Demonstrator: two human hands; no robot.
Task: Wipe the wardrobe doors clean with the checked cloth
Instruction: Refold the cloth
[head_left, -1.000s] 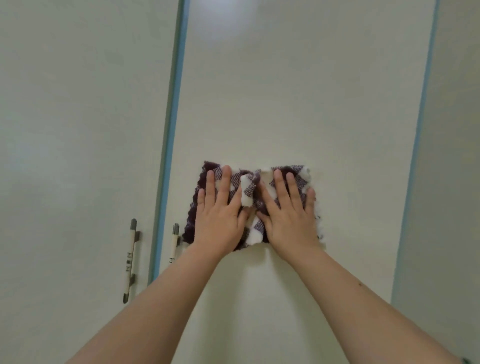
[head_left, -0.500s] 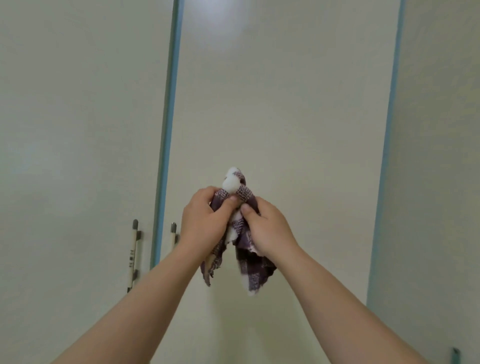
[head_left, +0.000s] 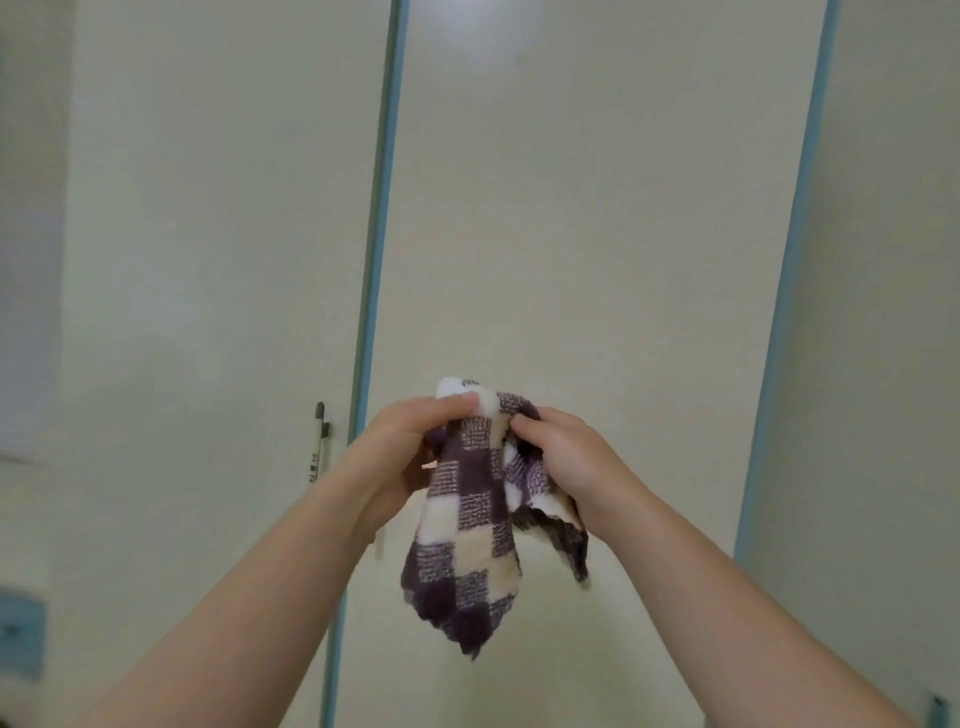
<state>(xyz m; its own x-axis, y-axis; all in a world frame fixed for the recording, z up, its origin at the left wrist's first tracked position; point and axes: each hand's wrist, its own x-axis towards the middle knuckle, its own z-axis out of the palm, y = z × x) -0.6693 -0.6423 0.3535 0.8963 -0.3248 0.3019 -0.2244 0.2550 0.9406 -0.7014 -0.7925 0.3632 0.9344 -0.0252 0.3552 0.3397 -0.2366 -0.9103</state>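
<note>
The checked cloth (head_left: 470, 525), purple and cream, hangs bunched in front of the middle wardrobe door (head_left: 597, 218), off its surface. My left hand (head_left: 400, 457) pinches the cloth's top left edge. My right hand (head_left: 566, 460) grips its upper right part, and a loose corner droops below both hands. The left wardrobe door (head_left: 218, 234) stands beside it, split off by a blue strip.
A slim door handle (head_left: 317, 441) sits on the left door near the blue seam (head_left: 379, 218). A second blue strip (head_left: 789, 260) borders the middle door on the right, with another pale panel (head_left: 893, 312) beyond it. My forearms fill the lower part of the view.
A second ago both palms pressed the cloth flat on the door. Since then I lifted it off and gathered it; now it hangs longer and looser between my hands.
</note>
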